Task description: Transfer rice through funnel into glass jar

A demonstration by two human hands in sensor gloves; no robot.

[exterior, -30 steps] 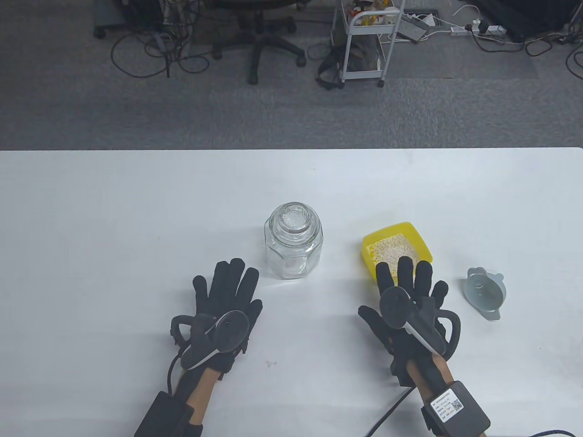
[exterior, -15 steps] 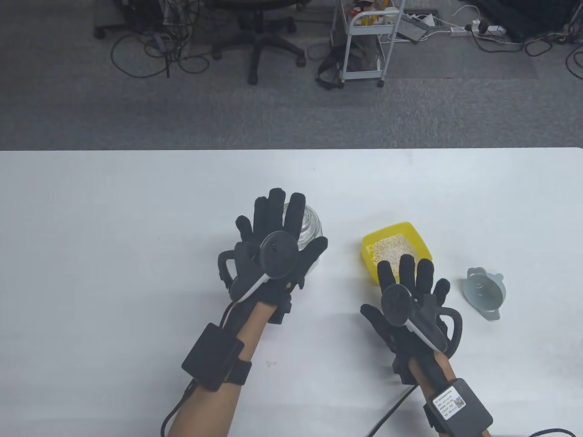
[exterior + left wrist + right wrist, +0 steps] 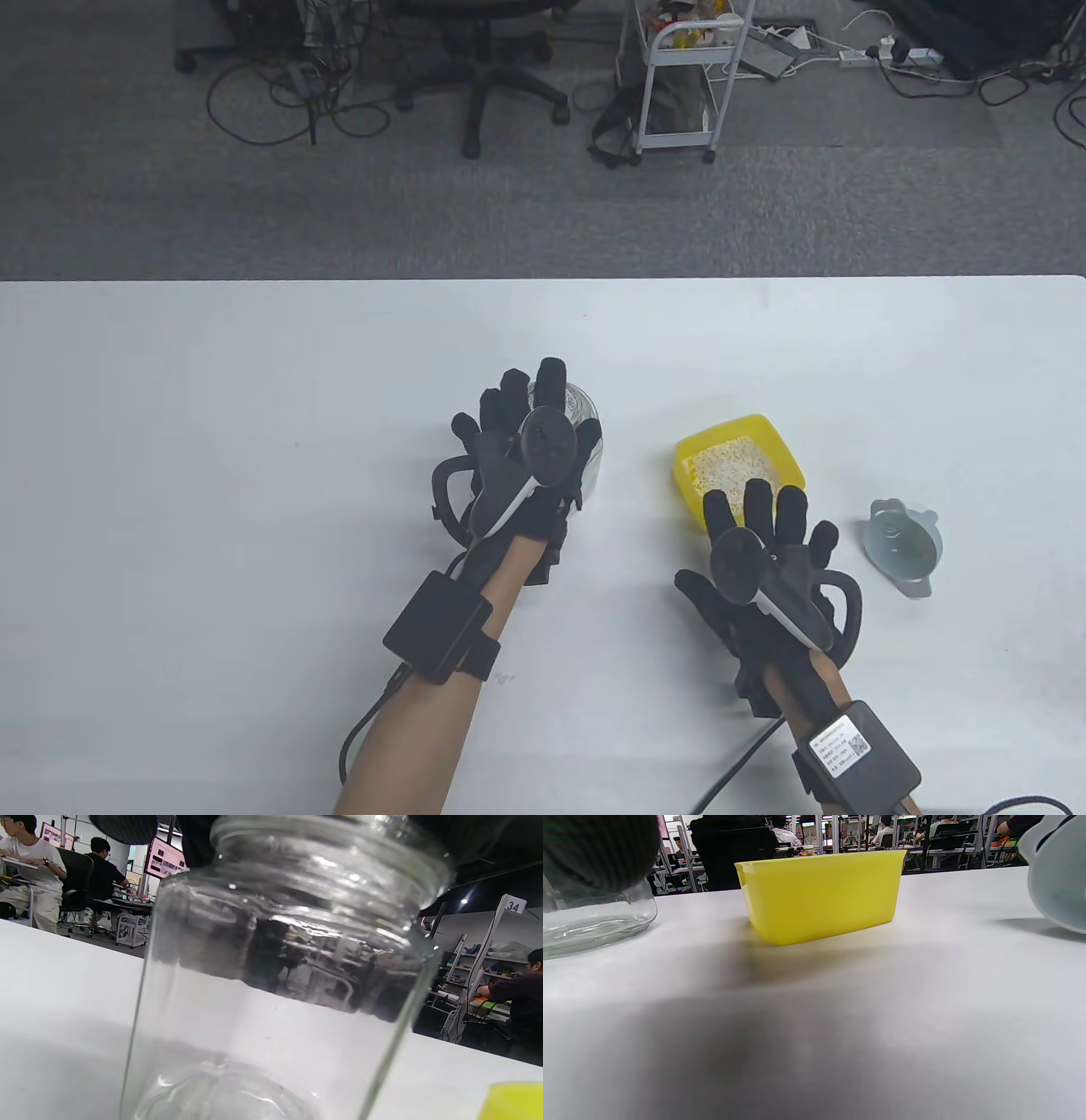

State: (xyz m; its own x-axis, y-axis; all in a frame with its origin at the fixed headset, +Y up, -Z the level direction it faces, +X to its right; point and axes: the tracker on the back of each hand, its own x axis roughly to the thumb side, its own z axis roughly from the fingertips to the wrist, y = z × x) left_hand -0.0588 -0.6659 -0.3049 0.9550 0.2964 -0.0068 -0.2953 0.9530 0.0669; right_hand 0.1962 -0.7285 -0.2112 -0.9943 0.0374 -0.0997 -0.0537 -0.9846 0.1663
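The clear glass jar (image 3: 591, 413) stands mid-table with its glass lid on. My left hand (image 3: 536, 413) is over its top, fingers curled around the lid. The left wrist view shows the jar (image 3: 280, 984) close up, with dark fingers at the lid. A yellow tray (image 3: 731, 423) holding rice (image 3: 731, 463) sits to the jar's right. My right hand (image 3: 758, 535) lies flat and open on the table just in front of the tray, holding nothing. The pale blue-grey funnel (image 3: 904, 545) lies on the table to the right of my right hand.
The right wrist view shows the yellow tray (image 3: 818, 895) ahead, the jar's base (image 3: 594, 921) at left and the funnel's edge (image 3: 1058, 878) at right. The table's far edge (image 3: 543, 280) borders floor with chairs and a cart.
My left hand moved from the table in front of the jar up over it, and its fingers have curled around the lid. My right hand has stayed in place.
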